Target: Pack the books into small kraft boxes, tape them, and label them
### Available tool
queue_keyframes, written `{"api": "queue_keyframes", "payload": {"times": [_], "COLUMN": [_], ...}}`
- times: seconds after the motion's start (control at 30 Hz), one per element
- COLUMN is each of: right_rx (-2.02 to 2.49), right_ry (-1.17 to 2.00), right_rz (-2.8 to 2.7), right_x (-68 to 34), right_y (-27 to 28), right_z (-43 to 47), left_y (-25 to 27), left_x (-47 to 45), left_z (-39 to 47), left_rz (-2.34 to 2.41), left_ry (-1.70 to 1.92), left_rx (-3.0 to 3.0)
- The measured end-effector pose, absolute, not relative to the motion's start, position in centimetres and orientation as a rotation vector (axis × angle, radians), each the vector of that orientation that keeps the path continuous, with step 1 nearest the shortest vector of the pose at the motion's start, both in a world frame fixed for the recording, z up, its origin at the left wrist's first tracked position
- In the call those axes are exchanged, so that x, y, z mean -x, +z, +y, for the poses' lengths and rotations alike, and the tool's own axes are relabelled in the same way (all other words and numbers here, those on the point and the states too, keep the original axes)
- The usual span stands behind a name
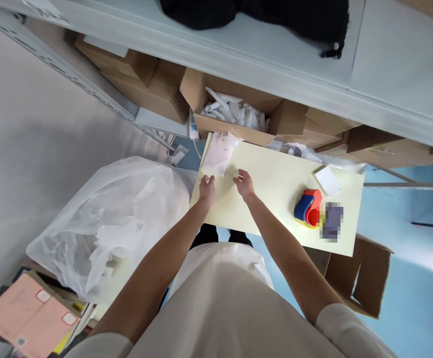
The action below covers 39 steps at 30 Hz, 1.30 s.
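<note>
A thin, pale pinkish-white sheet or bag (219, 153) lies at the left end of the cream table, its far edge crumpled. My left hand (206, 189) is just off the sheet's near edge, fingers loosely bent with a small gap between the tips and nothing visible in them. To the right of it, my right hand (244, 185) hovers over the tabletop (272, 179), thumb and fingers apart, holding nothing. Beyond the sheet, a cardboard box (235, 132) contains many rolled or folded white pieces (235, 110).
A red and blue tape dispenser (308, 209), a white pad (327, 181) and a blurred-out item (332, 222) occupy the table's right end. On the left bulges a translucent plastic bag (127, 199). A grey shelf (276, 64) overhangs the boxes. An open carton (366, 278) stands lower right.
</note>
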State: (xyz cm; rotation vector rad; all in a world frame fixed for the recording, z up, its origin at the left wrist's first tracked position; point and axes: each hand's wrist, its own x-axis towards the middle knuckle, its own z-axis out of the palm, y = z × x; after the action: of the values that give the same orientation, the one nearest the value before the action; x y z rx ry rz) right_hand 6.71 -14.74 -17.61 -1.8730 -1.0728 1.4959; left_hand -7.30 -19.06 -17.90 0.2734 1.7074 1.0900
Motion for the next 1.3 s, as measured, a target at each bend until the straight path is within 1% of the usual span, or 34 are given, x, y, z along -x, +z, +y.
{"api": "queue_keyframes", "payload": {"times": [0.2, 0.4, 0.57, 0.67, 0.8, 0.97, 1.03, 1.1, 1.2, 1.3], "right_rx": [1.844, 1.704, 1.452, 1.168, 0.759, 0.251, 0.109, 0.006, -0.052, 0.041], "right_ry": [1.564, 1.787, 1.872, 1.876, 1.875, 1.933, 1.995, 2.071, 2.213, 2.381], "right_rz": [-1.158, -1.411, -1.747, -1.984, -2.286, -2.638, -2.754, -2.837, -2.859, -2.833], "right_x": [-13.5, -16.2, -12.6, -8.8, -2.6, 6.1, 9.6, 12.9, 17.2, 20.6], "right_y": [-16.4, -15.0, -12.9, -11.6, -9.8, -8.5, -8.6, -9.1, -10.0, -11.2], "right_z": [-20.1, -24.5, -27.0, -28.9, -33.6, -43.9, -49.2, -55.0, -64.2, -72.9], "left_y": [-14.4, -11.8, -9.0, -8.0, -7.1, -6.2, -6.5, -7.4, -9.2, -11.0], "left_x": [5.3, 4.6, 6.0, 7.4, 9.3, 11.5, 12.3, 13.2, 14.9, 16.8], "left_z": [-26.5, -38.2, -48.6, -53.4, -59.5, -70.3, -75.8, -81.1, -88.2, -93.2], "left_rz": [1.603, 1.727, 1.931, 2.025, 2.126, 2.311, 2.350, 2.287, 2.173, 2.106], "left_ry": [1.020, 1.014, 1.126, 1.214, 1.445, 1.702, 1.814, 1.909, 1.971, 2.085], "left_rx": [-0.324, -0.309, -0.116, 0.038, 0.178, 0.433, 0.704, 1.012, 1.275, 1.362]}}
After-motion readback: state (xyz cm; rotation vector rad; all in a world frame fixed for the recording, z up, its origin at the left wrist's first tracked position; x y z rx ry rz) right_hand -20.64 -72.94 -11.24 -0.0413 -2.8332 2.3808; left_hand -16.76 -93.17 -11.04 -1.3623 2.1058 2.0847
